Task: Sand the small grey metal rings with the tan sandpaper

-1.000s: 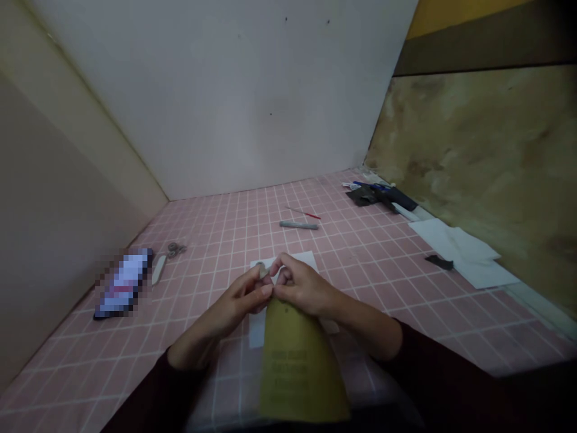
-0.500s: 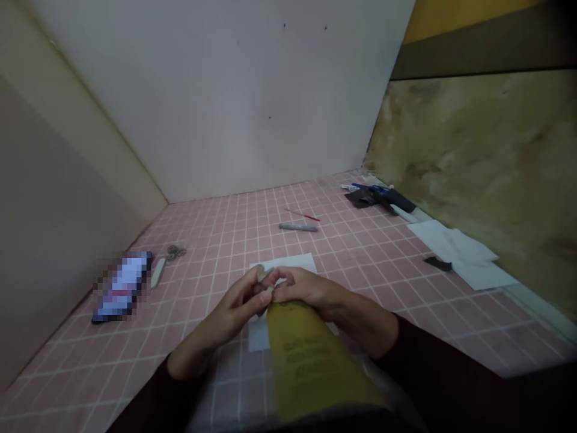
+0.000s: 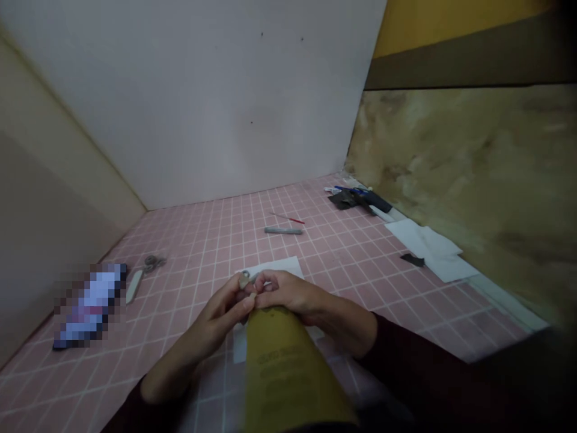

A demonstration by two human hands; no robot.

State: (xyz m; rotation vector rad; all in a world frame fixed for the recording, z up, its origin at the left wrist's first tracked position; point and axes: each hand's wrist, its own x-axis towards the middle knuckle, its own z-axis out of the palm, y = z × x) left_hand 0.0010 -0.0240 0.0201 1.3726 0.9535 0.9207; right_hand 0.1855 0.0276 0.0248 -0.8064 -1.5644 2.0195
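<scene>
The yellow sheet (image 3: 288, 367) lies at the near middle of the counter (image 3: 198, 234), its far end at the person's fingers and its near end running toward the body; it looks matt and mustard-coloured, bowed across its width, with rows of dark print that are too blurred for me to read; its near end drops into shadow and out of sight, and its far edge goes under the fingers.

The left hand (image 3: 219, 316) is mostly closed, fingers bent and thumb pressed in, with a small pale piece (image 3: 244, 281) pinched at the fingertips; a ring-like loop shows at its far end, while the rest is covered by the fingers; the right hand (image 3: 295, 297) is curled, thumb and fingers drawn close together over the sheet's far end and meeting the left fingertips; whether it has hold of the sheet or of the piece, I cannot tell.

A white paper (image 3: 288, 265) lies beneath and beyond the hands, largely covered by them and by the sheet; farther off are a grey rod (image 3: 283, 231) and a thin red-ended tool (image 3: 296, 221); at the left, a device with a lit screen (image 3: 92, 300) is blurred into coarse squares.
</scene>
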